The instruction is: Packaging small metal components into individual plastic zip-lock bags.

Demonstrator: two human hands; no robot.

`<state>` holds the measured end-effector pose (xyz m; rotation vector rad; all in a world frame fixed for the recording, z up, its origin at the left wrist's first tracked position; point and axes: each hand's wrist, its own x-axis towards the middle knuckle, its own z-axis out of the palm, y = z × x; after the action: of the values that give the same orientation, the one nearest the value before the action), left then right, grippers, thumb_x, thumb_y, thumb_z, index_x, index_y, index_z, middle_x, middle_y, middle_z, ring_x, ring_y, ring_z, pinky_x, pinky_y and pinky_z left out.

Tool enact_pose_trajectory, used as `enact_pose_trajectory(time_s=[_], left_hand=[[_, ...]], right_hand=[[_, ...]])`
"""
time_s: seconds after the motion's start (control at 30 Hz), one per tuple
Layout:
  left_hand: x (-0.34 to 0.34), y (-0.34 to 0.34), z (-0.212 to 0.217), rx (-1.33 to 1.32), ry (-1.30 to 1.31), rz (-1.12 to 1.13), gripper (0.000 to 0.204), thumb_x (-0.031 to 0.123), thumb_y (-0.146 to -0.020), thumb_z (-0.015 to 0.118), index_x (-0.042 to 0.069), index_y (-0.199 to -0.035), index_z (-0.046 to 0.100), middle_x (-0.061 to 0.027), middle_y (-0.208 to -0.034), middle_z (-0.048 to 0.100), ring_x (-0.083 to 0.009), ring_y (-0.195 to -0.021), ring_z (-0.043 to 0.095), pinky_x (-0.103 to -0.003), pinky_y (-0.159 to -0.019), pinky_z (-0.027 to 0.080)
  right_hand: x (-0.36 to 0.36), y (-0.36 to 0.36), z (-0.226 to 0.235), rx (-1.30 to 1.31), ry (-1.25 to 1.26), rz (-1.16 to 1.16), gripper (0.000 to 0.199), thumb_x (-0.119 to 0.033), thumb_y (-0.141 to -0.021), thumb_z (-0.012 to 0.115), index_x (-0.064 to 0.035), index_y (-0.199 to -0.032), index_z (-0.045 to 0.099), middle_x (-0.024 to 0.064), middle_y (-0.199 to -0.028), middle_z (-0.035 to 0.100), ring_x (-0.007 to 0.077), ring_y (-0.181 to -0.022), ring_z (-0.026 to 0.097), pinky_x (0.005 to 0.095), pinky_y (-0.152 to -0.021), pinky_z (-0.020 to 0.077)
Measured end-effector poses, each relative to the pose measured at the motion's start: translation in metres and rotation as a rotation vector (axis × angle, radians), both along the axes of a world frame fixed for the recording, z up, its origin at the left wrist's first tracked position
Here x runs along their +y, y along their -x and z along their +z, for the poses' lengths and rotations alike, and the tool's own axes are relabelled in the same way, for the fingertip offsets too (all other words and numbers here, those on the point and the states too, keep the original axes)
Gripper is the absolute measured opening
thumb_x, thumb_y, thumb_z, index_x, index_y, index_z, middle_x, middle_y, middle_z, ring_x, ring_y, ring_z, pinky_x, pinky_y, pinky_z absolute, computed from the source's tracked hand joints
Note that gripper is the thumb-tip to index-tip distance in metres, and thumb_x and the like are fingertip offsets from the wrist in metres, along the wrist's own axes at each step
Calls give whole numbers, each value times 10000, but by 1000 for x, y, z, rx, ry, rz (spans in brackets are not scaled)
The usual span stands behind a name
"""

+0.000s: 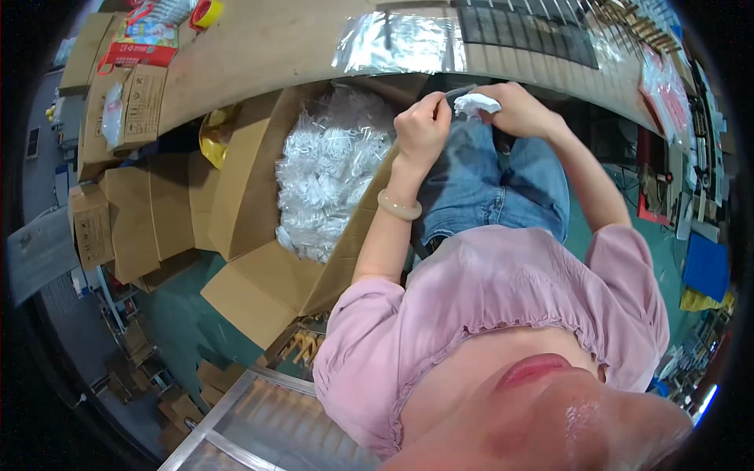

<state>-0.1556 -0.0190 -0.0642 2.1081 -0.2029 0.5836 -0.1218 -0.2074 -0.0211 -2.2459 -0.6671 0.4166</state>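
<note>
Over my lap, just below the table edge, my two hands are close together. A small white bundle [477, 104] with clear film about it lies between them. My right hand [522, 111] is closed on the bundle, its fingers partly hidden behind it. My left hand [424, 125] is a closed fist beside the bundle, at the near end of a strip of clear plastic film [462, 90]. To the left stands an open cardboard box [250, 177], filled with many clear bags [334, 169] that have white contents.
The worktable [267, 59] bears a sheet of silvery clear film [399, 43], a dark mat [526, 35] and a metal rack [620, 20]. More cardboard boxes [129, 224] stand at the left. Packaged goods [667, 90] lie at the right end. A metal frame [212, 428] is lower left.
</note>
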Motion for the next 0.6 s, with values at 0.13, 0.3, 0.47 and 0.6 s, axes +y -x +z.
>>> enact_pose_trajectory(time_s=[0.13, 0.3, 0.47, 0.6], left_hand=[[-24, 1, -1, 56, 51, -12, 126, 121, -799, 619, 29, -836, 697, -163, -658, 634, -258, -559, 644, -317, -539, 496], [-32, 2, 4, 116, 85, -24, 122, 100, -797, 588, 16, -810, 675, -187, -659, 622, -324, -580, 629, -378, -544, 505], [-31, -2, 12, 125, 102, -35, 121, 93, -795, 584, 14, -803, 674, -179, -634, 615, -316, -555, 623, -369, -528, 494], [-26, -10, 14, 120, 112, -12, 119, 95, -793, 586, 17, -791, 677, -170, -615, 608, -306, -544, 622, -358, -518, 485]], right_hand=[[-11, -19, 4, 53, 334, 98, 426, -25, -705, 638, -43, -1128, 602, 157, -830, 656, 271, -774, 646, 365, -691, 501], [-9, -21, 22, 224, 331, 17, 452, -37, -696, 667, -26, -1144, 604, 166, -820, 667, 259, -681, 656, 358, -627, 508], [-3, -27, 33, 213, 395, 27, 446, -37, -698, 684, -3, -1136, 607, 167, -783, 663, 210, -576, 641, 323, -552, 510], [-9, -42, 27, -108, 409, 206, 415, -67, -735, 702, -7, -1135, 612, 138, -747, 666, 173, -589, 646, 275, -546, 514]])
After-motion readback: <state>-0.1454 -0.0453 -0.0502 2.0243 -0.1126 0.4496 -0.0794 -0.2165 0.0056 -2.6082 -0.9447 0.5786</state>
